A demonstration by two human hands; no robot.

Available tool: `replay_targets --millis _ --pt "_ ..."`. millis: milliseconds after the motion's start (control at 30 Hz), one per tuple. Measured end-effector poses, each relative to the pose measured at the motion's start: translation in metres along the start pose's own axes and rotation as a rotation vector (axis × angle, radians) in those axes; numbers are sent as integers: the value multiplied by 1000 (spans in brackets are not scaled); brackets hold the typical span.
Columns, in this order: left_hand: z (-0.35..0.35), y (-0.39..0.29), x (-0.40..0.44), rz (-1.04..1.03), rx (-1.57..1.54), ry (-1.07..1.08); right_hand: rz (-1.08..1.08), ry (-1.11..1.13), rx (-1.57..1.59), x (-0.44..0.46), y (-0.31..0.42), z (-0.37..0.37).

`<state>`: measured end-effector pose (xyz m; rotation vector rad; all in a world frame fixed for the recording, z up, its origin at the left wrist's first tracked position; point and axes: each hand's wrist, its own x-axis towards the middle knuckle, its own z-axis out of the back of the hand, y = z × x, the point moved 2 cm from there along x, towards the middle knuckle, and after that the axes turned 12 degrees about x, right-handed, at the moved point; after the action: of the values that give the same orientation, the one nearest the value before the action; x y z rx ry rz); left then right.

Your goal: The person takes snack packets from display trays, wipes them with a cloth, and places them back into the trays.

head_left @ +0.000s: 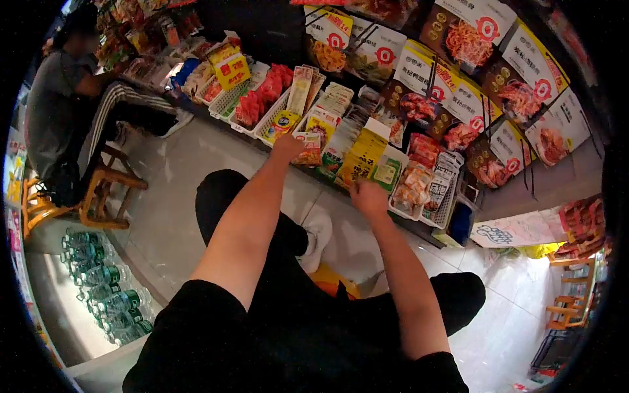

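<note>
My left hand (288, 149) is closed at the left edge of a small snack packet (308, 148) with a food picture on it, in front of the white baskets. The fingertips are partly hidden. My right hand (369, 196) is closed at the lower end of a yellow snack packet (360, 159), one of a row with dark print. Right beside it lies a green packet (388, 171). Between my hands stand several upright packets (346, 135). A round-labelled yellow packet (285, 122) lies in the basket just beyond my left hand.
White baskets (230, 99) of red packets (262, 95) line the low shelf. Hanging food signs (468, 42) rise behind. At left a person (59, 105) sits by a wooden stool (108, 190). Bottled water (108, 288) stands lower left, and a wooden chair (573, 295) at far right.
</note>
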<state>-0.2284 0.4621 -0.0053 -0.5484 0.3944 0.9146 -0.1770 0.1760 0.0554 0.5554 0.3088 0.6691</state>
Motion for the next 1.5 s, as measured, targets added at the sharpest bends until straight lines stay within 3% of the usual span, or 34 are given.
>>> replay_targets --millis 67,167,267,367,467,533,633,733,1000,1067,1133,1200,1267,1333,1400,1433,1467,1500 --pt "-3 14 2 24 -98 -83 20 43 35 13 4 -23" --pt "-47 36 48 178 -77 -391 51 73 148 35 3 -63" --pt "-93 66 105 -37 -56 -199 15 206 196 38 8 -91" --pt "-54 43 21 226 -569 219 -91 192 198 3 -35 -128" --pt "-66 40 11 183 -824 132 -503 540 -58 -31 -131 -169" --pt "-72 38 13 212 -941 181 -597 305 -93 -73 -209 -197" --pt "-86 41 32 256 -1087 212 -770 317 14 -80 -202 -175" --pt "-78 32 26 306 -1143 194 -511 391 19 -69 -202 -178" --pt "-63 25 6 226 -1103 203 -531 394 -379 -64 -202 -202" --pt "-65 31 8 211 -1161 186 -568 378 -241 -67 -209 -203" --pt "-72 54 14 98 -935 75 -616 366 -67 -73 -219 -200" --pt "-93 84 33 103 -1091 112 -580 415 81 -67 -240 -194" --pt "-122 95 28 241 -1443 222 -572 416 186 -70 -246 -177" --pt "-128 32 -38 355 -1447 157 -584 338 254 -69 -243 -148" --pt "-171 -4 -55 349 -1194 358 -436 294 182 -74 -277 -169" --pt "-210 1 -53 253 -1329 614 -368 273 145 -79 -292 -176" --pt "-244 2 -56 152 -1453 878 -452 269 237 -84 -282 -160" --pt "-245 -19 -80 235 -1218 797 -533 264 327 -86 -259 -135"
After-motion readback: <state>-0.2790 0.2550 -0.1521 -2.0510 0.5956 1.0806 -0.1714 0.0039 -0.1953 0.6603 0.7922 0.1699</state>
